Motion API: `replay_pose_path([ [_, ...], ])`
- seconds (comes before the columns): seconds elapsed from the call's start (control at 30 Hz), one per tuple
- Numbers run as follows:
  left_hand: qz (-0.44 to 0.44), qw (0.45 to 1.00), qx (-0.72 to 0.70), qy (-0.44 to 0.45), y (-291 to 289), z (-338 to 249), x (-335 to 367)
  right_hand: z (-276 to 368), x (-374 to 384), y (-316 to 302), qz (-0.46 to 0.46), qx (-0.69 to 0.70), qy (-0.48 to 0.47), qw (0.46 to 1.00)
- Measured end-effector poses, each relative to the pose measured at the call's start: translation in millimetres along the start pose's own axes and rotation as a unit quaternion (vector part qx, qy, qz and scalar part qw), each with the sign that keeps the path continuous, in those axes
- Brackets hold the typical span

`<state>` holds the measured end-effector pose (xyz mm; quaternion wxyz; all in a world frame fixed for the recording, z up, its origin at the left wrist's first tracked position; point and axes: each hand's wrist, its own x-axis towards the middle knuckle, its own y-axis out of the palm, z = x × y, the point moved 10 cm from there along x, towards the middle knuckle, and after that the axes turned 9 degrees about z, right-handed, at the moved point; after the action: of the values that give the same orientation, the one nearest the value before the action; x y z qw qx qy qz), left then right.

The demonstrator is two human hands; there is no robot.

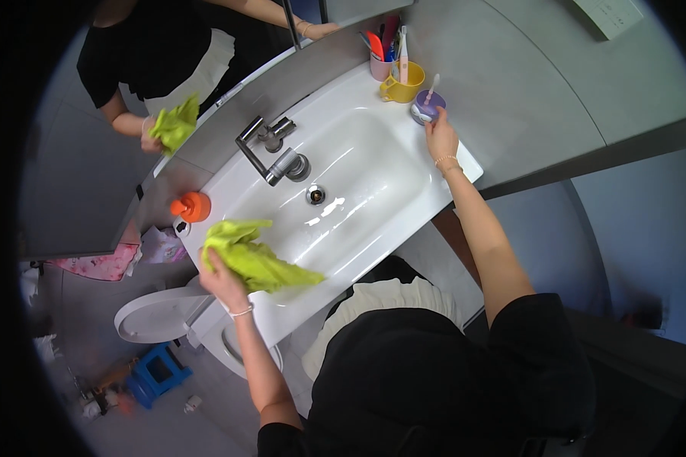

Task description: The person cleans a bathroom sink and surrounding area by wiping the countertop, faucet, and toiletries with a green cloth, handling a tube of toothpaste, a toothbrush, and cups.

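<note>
A crumpled yellow-green cloth (255,260) is in the grip of my left hand (225,283), above the left end of the white sink (301,316). Part of the cloth droops across the front rim. At the sink's far right corner, my right hand (441,142) is closed on the near side of a purple cup (430,101). A toothbrush (433,85) stands in that cup. Just behind it is a yellow cup (404,90) with a pink-and-white toothbrush (403,57). My right fingertips are partly hidden against the purple cup.
A chrome faucet (270,148) rises at the sink's back edge. An orange pump bottle (193,206) stands at its left corner. A pink cup (381,70) holds several slim items. Along the back runs a mirror (259,65). Below left are a toilet (156,314) and a blue stool (158,375).
</note>
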<state>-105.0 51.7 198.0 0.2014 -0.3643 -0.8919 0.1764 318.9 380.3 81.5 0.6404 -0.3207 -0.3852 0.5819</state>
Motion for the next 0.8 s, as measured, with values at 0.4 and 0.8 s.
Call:
replay_pose_path([
  [0.4,0.362,0.928,-0.047,0.075,143,-107,-64,190,-238,15,0.461,0.478,-0.201,0.72],
  [0.8,-0.009,0.963,0.237,-0.127,-34,139,31,256,-179,167,0.228,0.532,-0.037,0.814],
])
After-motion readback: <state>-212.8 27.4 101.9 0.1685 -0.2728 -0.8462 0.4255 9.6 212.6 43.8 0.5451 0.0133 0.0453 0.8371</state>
